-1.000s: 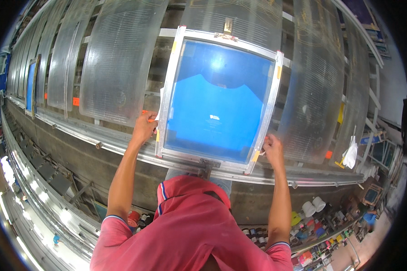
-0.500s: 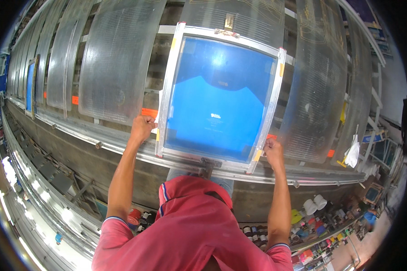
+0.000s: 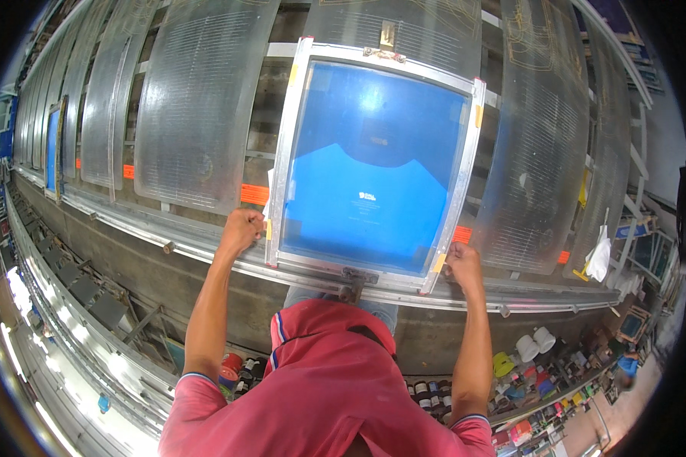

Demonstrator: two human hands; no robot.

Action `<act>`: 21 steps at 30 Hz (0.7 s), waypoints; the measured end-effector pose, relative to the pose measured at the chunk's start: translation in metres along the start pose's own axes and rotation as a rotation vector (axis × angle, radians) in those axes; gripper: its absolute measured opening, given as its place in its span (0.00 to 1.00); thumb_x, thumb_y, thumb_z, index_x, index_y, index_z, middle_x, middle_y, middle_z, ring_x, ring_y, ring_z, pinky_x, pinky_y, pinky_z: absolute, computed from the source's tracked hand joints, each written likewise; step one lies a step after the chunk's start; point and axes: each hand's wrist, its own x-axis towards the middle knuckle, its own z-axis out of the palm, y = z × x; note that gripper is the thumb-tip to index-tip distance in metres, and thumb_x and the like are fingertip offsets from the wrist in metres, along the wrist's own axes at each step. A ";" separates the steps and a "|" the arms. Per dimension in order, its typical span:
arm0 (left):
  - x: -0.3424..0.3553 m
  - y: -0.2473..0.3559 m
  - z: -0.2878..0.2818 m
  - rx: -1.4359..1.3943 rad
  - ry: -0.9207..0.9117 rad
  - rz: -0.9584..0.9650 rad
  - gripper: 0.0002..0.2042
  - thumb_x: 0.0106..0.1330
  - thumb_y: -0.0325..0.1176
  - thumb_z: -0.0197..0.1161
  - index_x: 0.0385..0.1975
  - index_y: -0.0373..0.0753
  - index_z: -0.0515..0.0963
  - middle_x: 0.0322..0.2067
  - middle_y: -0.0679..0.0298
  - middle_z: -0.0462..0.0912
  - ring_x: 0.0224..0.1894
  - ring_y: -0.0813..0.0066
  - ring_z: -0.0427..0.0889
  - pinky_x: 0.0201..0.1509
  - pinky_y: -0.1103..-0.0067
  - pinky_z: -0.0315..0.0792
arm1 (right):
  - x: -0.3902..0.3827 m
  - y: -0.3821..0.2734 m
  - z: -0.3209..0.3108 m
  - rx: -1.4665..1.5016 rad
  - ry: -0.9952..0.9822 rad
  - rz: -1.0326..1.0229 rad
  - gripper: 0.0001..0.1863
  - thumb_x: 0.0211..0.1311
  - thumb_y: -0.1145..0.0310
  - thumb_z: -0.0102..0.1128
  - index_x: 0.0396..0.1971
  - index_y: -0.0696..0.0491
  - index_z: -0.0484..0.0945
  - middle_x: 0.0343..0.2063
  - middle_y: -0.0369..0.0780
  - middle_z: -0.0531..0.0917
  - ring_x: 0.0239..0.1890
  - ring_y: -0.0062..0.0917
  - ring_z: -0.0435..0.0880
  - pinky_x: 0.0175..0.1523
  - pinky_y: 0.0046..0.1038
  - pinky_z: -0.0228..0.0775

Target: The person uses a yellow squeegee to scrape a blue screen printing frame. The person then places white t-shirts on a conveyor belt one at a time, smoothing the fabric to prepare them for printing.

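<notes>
A metal-framed screen (image 3: 306, 114) with blue mesh lies on the rack before me, a brighter blue shirt shape (image 3: 335, 228) and a small white print showing through it. My left hand (image 3: 242, 226) is curled at the frame's left side, by a white edge (image 3: 269, 194) of fabric or sheet and below an orange strip (image 3: 254, 195). My right hand (image 3: 463, 263) is closed beside the frame's lower right side, below another orange strip (image 3: 463, 234). What either hand grips, if anything, is hidden in its fingers.
Long translucent boards (image 3: 187, 107) line the rack on both sides, with a second screen (image 3: 52, 148) at left and a hanging white cloth (image 3: 598, 259) at right. A metal rail (image 3: 152, 236) runs along the front. Tubs (image 3: 536, 344) and containers fill a lower shelf. A person in blue (image 3: 626, 365) is at lower right.
Both hands have drawn a little down toward me, most clearly the left, and more of the orange strips beside the frame shows. The screen looks nearly unchanged.
</notes>
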 end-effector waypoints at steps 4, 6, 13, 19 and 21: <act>-0.004 0.011 0.008 -0.280 0.063 0.000 0.05 0.61 0.24 0.64 0.31 0.27 0.83 0.21 0.64 0.81 0.20 0.81 0.74 0.25 0.82 0.67 | 0.000 -0.001 -0.002 0.153 -0.036 0.001 0.08 0.60 0.78 0.53 0.35 0.63 0.80 0.24 0.39 0.82 0.21 0.21 0.80 0.29 0.24 0.72; -0.004 0.010 0.011 -0.289 0.095 0.009 0.06 0.61 0.24 0.65 0.31 0.26 0.83 0.22 0.64 0.81 0.20 0.81 0.73 0.25 0.82 0.67 | 0.002 0.007 0.000 0.158 -0.029 -0.011 0.08 0.60 0.78 0.52 0.35 0.63 0.79 0.24 0.39 0.82 0.21 0.21 0.79 0.29 0.25 0.71; -0.008 0.019 0.010 -0.256 0.109 -0.034 0.04 0.62 0.24 0.65 0.30 0.28 0.82 0.21 0.66 0.79 0.18 0.83 0.71 0.22 0.84 0.64 | 0.002 0.010 0.004 0.050 -0.012 -0.017 0.07 0.60 0.78 0.51 0.33 0.64 0.79 0.22 0.40 0.82 0.22 0.22 0.80 0.29 0.25 0.71; -0.002 0.012 0.007 -0.269 0.061 -0.012 0.04 0.61 0.24 0.64 0.28 0.29 0.82 0.19 0.67 0.79 0.18 0.83 0.72 0.22 0.83 0.63 | -0.002 0.005 0.004 -0.006 -0.006 -0.015 0.07 0.60 0.78 0.51 0.32 0.63 0.79 0.21 0.42 0.81 0.22 0.24 0.80 0.30 0.28 0.71; -0.003 0.016 0.005 -0.234 0.057 -0.009 0.04 0.61 0.23 0.64 0.27 0.29 0.82 0.19 0.66 0.79 0.18 0.82 0.72 0.23 0.83 0.64 | -0.001 0.012 0.005 -0.035 -0.004 -0.018 0.07 0.60 0.77 0.51 0.32 0.63 0.79 0.20 0.43 0.81 0.22 0.25 0.80 0.30 0.30 0.71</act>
